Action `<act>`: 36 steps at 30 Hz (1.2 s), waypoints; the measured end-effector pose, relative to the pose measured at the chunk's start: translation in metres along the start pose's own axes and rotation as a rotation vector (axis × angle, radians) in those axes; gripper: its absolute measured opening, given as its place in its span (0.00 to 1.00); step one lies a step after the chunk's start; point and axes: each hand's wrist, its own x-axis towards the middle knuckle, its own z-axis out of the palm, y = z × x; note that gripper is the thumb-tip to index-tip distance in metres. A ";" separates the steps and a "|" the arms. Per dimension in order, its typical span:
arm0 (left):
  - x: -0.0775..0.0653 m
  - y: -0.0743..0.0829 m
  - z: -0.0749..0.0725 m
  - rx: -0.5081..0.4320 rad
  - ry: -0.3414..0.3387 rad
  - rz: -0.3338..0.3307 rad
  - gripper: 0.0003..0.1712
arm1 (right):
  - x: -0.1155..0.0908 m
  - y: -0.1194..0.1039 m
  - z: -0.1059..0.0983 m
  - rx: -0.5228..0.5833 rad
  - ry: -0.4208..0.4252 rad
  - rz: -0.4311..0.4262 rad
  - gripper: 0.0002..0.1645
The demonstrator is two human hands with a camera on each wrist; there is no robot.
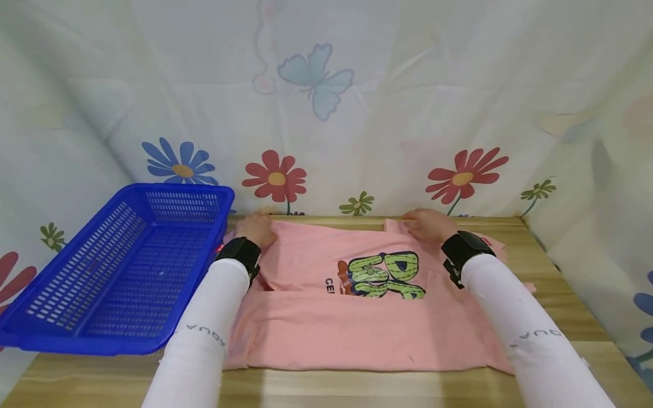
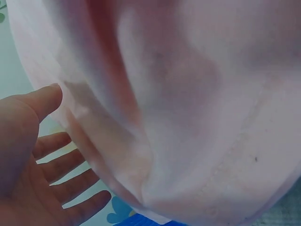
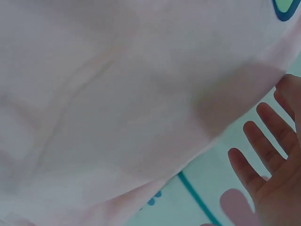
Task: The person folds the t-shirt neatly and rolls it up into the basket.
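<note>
A pink T-shirt (image 1: 357, 334) with a green cactus-letter print lies on the wooden table, its near part folded up over part of the print. At its far left corner is my left hand (image 1: 257, 228). In the left wrist view the left hand (image 2: 37, 174) has spread fingers beside the cloth edge, the thumb against the fabric. My right hand (image 1: 431, 225) is by the far right edge of the shirt. In the right wrist view the fingers of the right hand (image 3: 277, 174) are spread and nearly straight, fingertips beside the pink fabric (image 3: 141, 117).
A blue plastic basket (image 1: 119, 344) with mesh sides stands at the left, close to my left forearm. Behind the wooden table (image 1: 566, 317) hangs a white curtain (image 1: 388, 141) printed with flowers and a butterfly; it also runs along both sides.
</note>
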 end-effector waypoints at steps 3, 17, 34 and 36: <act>0.001 -0.001 0.000 0.016 -0.009 -0.015 0.27 | 0.009 -0.007 0.002 -0.005 -0.016 -0.011 0.23; 0.002 -0.001 0.000 0.039 -0.047 -0.130 0.25 | 0.036 -0.022 0.018 -0.097 0.096 -0.235 0.11; 0.005 0.000 -0.002 0.018 -0.054 -0.158 0.21 | 0.033 -0.025 0.014 -0.077 0.090 -0.136 0.06; 0.005 0.001 -0.001 0.021 -0.056 -0.152 0.19 | 0.032 -0.025 0.014 -0.072 0.095 -0.133 0.06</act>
